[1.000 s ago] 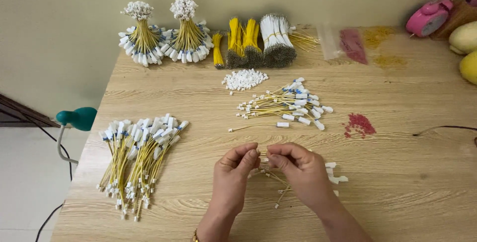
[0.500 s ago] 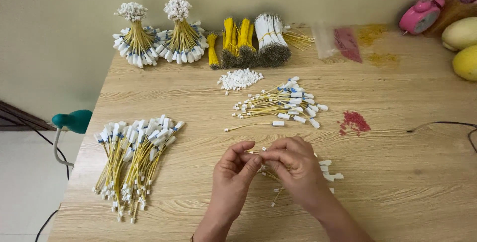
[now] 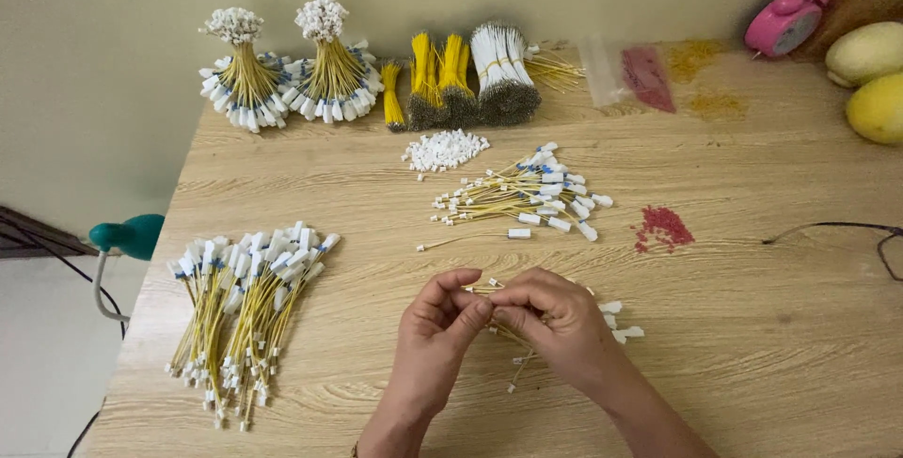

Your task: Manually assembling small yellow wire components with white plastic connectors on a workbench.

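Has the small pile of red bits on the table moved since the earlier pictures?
No. The red pile lies in the same spot, right of the loose yellow wire pile; only the camera shifted slightly.

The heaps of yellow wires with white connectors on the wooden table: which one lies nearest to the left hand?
The big flat heap of yellow wires at the table's left edge; the smaller heap lies farther back.

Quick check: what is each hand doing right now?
Left hand: fingers pinched shut on the yellow wire.
Right hand: pinched shut on the same yellow wire.
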